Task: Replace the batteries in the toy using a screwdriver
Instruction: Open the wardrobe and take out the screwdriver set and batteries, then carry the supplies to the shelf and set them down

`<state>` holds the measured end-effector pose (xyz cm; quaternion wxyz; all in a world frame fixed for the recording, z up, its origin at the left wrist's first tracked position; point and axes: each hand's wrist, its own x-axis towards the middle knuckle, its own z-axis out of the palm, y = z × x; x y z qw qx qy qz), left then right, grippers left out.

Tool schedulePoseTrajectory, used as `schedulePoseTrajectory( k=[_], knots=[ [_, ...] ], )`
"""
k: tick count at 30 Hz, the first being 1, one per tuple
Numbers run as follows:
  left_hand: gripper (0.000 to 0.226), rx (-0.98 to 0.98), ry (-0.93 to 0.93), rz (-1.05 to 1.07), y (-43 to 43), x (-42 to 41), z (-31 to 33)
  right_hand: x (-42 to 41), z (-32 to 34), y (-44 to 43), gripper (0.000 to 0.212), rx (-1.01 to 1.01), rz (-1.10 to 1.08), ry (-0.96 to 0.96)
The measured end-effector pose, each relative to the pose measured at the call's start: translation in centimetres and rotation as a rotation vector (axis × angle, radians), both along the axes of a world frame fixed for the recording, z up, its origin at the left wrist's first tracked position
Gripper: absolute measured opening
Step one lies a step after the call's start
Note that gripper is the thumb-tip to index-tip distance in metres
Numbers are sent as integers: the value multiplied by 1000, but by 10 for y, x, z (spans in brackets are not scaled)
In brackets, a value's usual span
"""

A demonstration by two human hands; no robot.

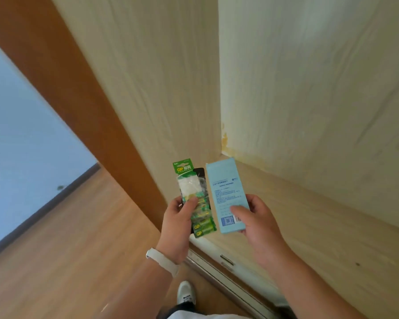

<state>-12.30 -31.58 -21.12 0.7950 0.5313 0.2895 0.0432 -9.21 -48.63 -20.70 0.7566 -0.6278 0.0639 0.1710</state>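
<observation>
My left hand [176, 223] grips a green battery blister pack [195, 199], held upright with its green header card at the top and green batteries at the bottom. A dark flat item sits behind the pack in the same hand. My right hand [258, 222] holds a long light-blue box [226, 192] with printed text and a barcode, thumb across its front. Both are held side by side in front of a pale wooden shelf [309, 222]. No toy or bare screwdriver shows.
The shelf sits in a corner of pale wood-grain panels [309, 88]. A brown wooden post [78, 100] stands at the left, with wood flooring [67, 249] and a blue-white wall beyond. A white drawer front [217, 256] lies under the shelf. My shoe [186, 292] is below.
</observation>
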Motion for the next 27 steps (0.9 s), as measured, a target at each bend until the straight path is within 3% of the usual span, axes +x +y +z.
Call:
schedulePoseTrajectory(
  k=[5,13,27],
  knots=[
    [31,13,6,158,32,-55,-3,-23,-1,38,35,50,203,-13],
    [28,15,30,445,101,-126,-15,-39,-13,111,18,7,421,9],
    [25,-53,35,769,287,-155,-46,-23,-17,336,17,-124,749,28]
  ],
)
